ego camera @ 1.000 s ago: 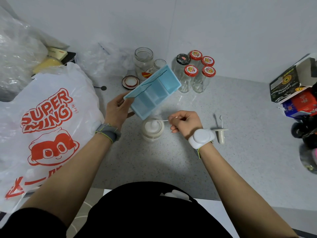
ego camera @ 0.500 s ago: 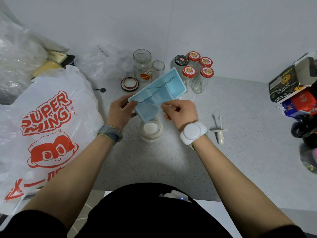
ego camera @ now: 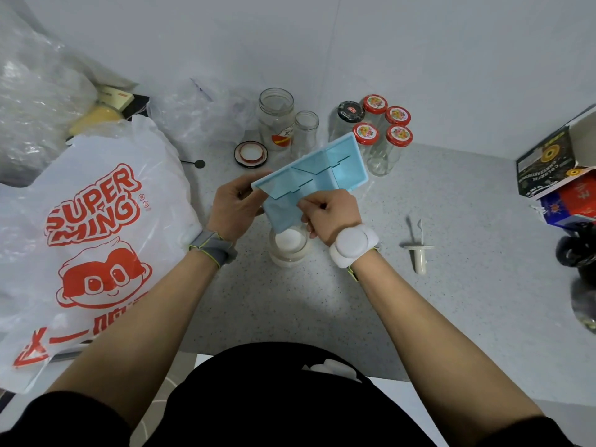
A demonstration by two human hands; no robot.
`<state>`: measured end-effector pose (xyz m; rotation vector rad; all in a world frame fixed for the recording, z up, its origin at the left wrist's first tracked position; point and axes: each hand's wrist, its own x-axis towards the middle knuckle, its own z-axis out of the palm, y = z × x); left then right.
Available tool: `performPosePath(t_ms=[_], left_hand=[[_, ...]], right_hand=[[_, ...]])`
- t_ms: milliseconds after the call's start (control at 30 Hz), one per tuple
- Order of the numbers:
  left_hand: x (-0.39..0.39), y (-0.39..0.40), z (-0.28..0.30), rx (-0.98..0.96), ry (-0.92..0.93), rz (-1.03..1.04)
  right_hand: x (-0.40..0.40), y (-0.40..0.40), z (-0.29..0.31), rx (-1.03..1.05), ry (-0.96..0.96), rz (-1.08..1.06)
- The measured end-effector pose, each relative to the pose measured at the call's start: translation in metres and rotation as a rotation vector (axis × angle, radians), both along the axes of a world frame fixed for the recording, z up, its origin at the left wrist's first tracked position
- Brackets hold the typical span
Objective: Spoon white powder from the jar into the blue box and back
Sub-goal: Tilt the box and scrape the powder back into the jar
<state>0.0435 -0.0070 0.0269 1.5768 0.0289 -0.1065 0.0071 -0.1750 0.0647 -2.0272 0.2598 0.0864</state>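
My left hand (ego camera: 235, 204) grips the left end of the light blue divided box (ego camera: 335, 169) and holds it tilted in the air, low end toward me. Right under that low end stands the open glass jar (ego camera: 288, 253) with white powder (ego camera: 290, 240) in it. My right hand (ego camera: 332, 211) is pinched shut over the box's lowest compartment, touching its near edge. The thin spoon it carried a moment ago is hidden inside its fingers.
A big white plastic bag (ego camera: 96, 221) fills the left side. Behind the box stand two empty open jars (ego camera: 276, 114), a loose lid (ego camera: 250, 153) and several red-lidded jars (ego camera: 387, 130). A white plastic tool (ego camera: 418, 253) lies to the right; cardboard boxes (ego camera: 554, 162) sit far right.
The box has been tipped less steeply and lowered toward the jar. My right hand rose from beside the jar's mouth, spoon in its fingers, up to the box's low compartment.
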Motion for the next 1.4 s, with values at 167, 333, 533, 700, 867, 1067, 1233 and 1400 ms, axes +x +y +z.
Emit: performPosePath(t_ms=[167,333,533,700,867,1067,1233,1400], left_hand=[[0.002,0.002,0.003,-0.010,-0.001,0.019],[0.002,0.002,0.005,-0.020,0.019,0.052],[0.002,0.003,0.002,-0.024,0.042,0.061],[0.004,0.003,-0.001,-0.032,0.061,0.113],[0.004,0.006,-0.007,-0.048,0.082,0.167],[0.001,0.005,-0.009,-0.071,0.090,0.175],[0.000,0.004,-0.009,-0.048,0.086,0.173],[-0.002,0.002,-0.007,-0.035,0.067,0.153]], right_hand=[[0.002,-0.002,0.002,0.314,0.148,-0.182],[0.004,0.002,0.008,0.512,0.265,-0.307],[0.006,-0.005,0.008,0.549,0.271,-0.336],[0.003,-0.019,0.008,0.511,0.199,-0.309],[-0.006,-0.029,-0.003,0.429,0.147,-0.232],[-0.019,-0.030,-0.027,0.260,0.100,-0.163],[-0.022,-0.032,-0.026,0.261,0.059,-0.173],[-0.021,-0.033,-0.010,0.324,-0.097,-0.215]])
